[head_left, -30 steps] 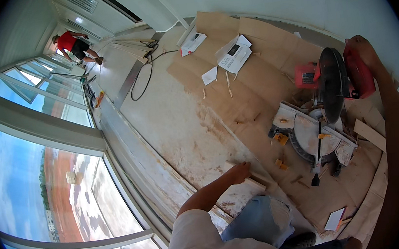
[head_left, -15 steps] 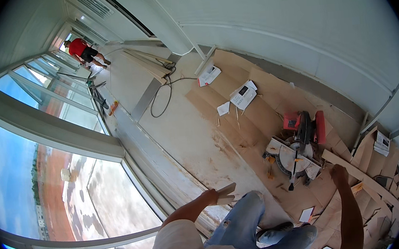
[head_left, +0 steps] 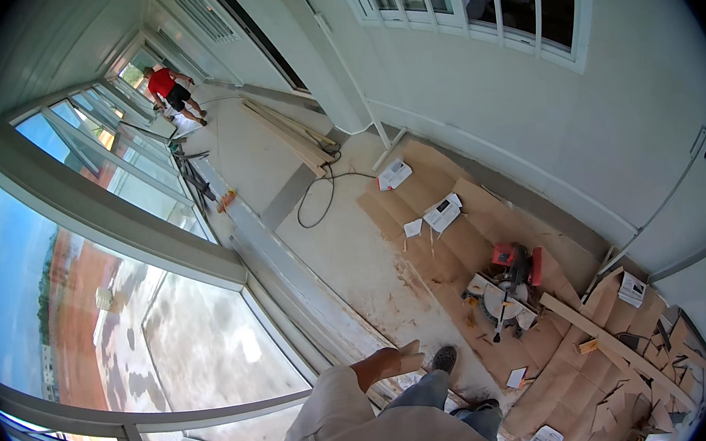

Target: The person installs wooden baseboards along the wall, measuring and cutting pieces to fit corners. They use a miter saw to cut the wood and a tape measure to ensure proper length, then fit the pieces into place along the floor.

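Near the bottom centre, my left hand (head_left: pixel 382 362) is closed on short pieces of pale wood (head_left: pixel 408 356), beside the window ledge. My right hand is out of view, and my body hides part of the lower picture. Beyond my feet, a red and black mitre saw (head_left: pixel 514 277) stands on brown cardboard (head_left: pixel 400 215) spread over the floor. A long board (head_left: pixel 606 340) lies to the saw's right, among offcuts (head_left: pixel 660 360) and scraps of cardboard.
A person in a red top (head_left: pixel 169 89) bends far down the corridor. Long boards (head_left: pixel 283 129) and a looped cable (head_left: pixel 325 202) lie on the floor. Glazed windows (head_left: pixel 192 323) line the left; a wall (head_left: pixel 635 122) with a barred window runs along the right.
I have risen from the crouch beside the saw, which now looks lower and farther off. My right hand has left the saw and dropped out of view; my left still holds wood.
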`<act>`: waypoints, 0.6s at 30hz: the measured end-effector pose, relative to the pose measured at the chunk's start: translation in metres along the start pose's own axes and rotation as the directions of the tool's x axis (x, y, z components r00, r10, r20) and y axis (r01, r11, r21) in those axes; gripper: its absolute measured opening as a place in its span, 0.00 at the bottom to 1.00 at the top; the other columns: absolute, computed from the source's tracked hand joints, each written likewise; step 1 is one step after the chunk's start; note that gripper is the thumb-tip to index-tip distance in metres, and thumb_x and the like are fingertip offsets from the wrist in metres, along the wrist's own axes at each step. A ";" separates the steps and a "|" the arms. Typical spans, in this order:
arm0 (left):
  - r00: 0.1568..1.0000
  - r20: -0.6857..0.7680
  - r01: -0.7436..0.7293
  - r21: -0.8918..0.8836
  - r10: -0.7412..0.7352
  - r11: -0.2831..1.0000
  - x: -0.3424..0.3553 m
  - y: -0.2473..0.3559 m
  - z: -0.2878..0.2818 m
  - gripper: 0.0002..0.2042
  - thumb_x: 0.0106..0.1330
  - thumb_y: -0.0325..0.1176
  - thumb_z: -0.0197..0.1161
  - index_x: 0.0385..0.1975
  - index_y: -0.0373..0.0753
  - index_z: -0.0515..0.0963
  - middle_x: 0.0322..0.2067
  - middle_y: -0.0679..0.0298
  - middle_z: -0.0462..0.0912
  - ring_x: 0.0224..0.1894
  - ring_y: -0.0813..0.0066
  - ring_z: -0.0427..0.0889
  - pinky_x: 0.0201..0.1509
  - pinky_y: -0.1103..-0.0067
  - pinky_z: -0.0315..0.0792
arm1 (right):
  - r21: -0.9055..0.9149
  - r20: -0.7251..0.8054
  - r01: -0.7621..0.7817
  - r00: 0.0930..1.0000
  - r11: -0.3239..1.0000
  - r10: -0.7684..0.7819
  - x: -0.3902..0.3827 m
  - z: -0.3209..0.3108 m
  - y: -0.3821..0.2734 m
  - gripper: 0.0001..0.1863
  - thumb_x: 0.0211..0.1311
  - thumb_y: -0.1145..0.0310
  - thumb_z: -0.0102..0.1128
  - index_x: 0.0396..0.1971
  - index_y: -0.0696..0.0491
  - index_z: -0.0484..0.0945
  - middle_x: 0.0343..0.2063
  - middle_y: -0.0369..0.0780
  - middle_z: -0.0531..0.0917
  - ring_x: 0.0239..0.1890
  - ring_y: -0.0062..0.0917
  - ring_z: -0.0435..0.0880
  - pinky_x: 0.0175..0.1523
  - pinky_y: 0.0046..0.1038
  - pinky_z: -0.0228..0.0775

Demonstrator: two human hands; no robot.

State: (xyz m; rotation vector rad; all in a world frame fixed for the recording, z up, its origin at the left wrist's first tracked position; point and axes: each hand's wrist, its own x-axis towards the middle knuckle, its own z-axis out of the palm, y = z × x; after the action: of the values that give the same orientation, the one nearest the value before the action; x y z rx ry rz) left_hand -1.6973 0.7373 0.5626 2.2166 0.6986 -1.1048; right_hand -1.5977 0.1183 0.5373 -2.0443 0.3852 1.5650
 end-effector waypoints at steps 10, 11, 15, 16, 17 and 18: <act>0.996 -0.005 0.079 -0.300 -0.084 0.951 -0.009 0.056 0.015 0.23 0.57 0.43 0.71 0.44 0.28 0.81 0.37 0.46 0.87 0.36 0.54 0.89 0.41 0.64 0.82 | 0.021 -0.376 0.402 0.852 0.915 -0.366 -0.173 -0.077 -0.089 0.13 0.63 0.70 0.57 0.43 0.56 0.84 0.35 0.40 0.89 0.37 0.31 0.88 0.45 0.32 0.78; 0.998 0.046 0.060 -0.354 -0.047 0.933 -0.036 0.113 0.007 0.18 0.63 0.37 0.69 0.46 0.31 0.81 0.34 0.54 0.87 0.32 0.64 0.87 0.39 0.68 0.81 | 0.098 -0.480 0.477 0.791 0.873 -0.378 -0.189 -0.103 -0.071 0.13 0.63 0.67 0.55 0.41 0.56 0.84 0.30 0.41 0.88 0.34 0.32 0.87 0.43 0.33 0.78; 1.000 0.010 -0.007 -0.246 0.010 0.969 -0.077 0.201 0.053 0.22 0.62 0.40 0.70 0.47 0.26 0.80 0.39 0.49 0.86 0.38 0.59 0.85 0.45 0.66 0.77 | 0.383 -0.634 0.399 0.769 0.833 -0.077 -0.216 -0.163 0.040 0.14 0.65 0.61 0.61 0.33 0.59 0.82 0.25 0.42 0.86 0.29 0.28 0.85 0.38 0.31 0.75; 0.999 0.025 -0.014 -0.232 0.020 0.973 -0.065 0.197 0.071 0.23 0.62 0.42 0.70 0.47 0.26 0.81 0.39 0.49 0.86 0.39 0.58 0.85 0.46 0.66 0.77 | 0.413 -0.641 0.324 0.767 0.851 0.020 -0.221 -0.169 0.074 0.14 0.64 0.61 0.62 0.31 0.59 0.82 0.25 0.43 0.86 0.30 0.31 0.86 0.38 0.33 0.75; 0.998 0.066 0.028 -0.219 -0.014 0.975 -0.059 0.197 0.087 0.24 0.62 0.43 0.71 0.47 0.26 0.81 0.39 0.49 0.86 0.39 0.57 0.85 0.46 0.66 0.77 | 0.441 -0.635 0.244 0.764 0.864 0.109 -0.227 -0.169 0.109 0.13 0.63 0.62 0.63 0.30 0.59 0.81 0.25 0.44 0.86 0.31 0.33 0.86 0.38 0.35 0.75; 0.996 0.074 -0.031 -0.205 0.048 0.978 -0.048 0.187 0.105 0.24 0.62 0.44 0.70 0.46 0.26 0.81 0.39 0.49 0.86 0.39 0.57 0.85 0.46 0.66 0.76 | 0.249 -0.694 0.104 0.712 0.963 0.103 -0.231 -0.165 0.144 0.11 0.60 0.63 0.63 0.28 0.57 0.81 0.26 0.45 0.86 0.33 0.39 0.86 0.40 0.39 0.76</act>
State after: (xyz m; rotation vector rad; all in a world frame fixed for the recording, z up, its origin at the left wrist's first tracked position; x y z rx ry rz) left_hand -1.6546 0.5240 0.5956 1.9950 0.6984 -1.0458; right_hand -1.6071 -0.1145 0.7543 -2.3350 0.8265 0.5962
